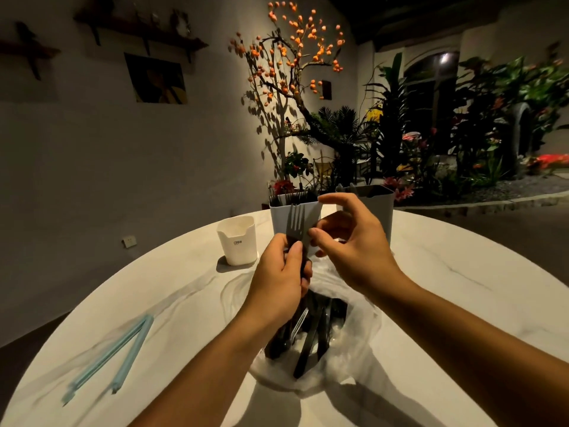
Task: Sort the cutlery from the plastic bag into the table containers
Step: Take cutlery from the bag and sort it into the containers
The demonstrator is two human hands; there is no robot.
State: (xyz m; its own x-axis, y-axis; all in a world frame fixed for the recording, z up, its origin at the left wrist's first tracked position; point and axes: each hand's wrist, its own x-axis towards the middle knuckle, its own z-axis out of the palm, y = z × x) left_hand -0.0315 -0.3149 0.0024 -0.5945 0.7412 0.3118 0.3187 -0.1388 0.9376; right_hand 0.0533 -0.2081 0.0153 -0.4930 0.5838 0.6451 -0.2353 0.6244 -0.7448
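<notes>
Fork (295,224) in left hand (278,283) (perhaps several)

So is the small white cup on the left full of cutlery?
No, the white cup looks empty inside, while the fork is in the left hand.

Bare forearms, no sleeves, unadorned hands

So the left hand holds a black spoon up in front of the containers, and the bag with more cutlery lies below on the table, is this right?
Not quite: the head view shows tines, so the left hand holds a black fork, not a spoon. The rest stands: it is up in front of the containers, and the bag with more cutlery lies below on the table.
</notes>
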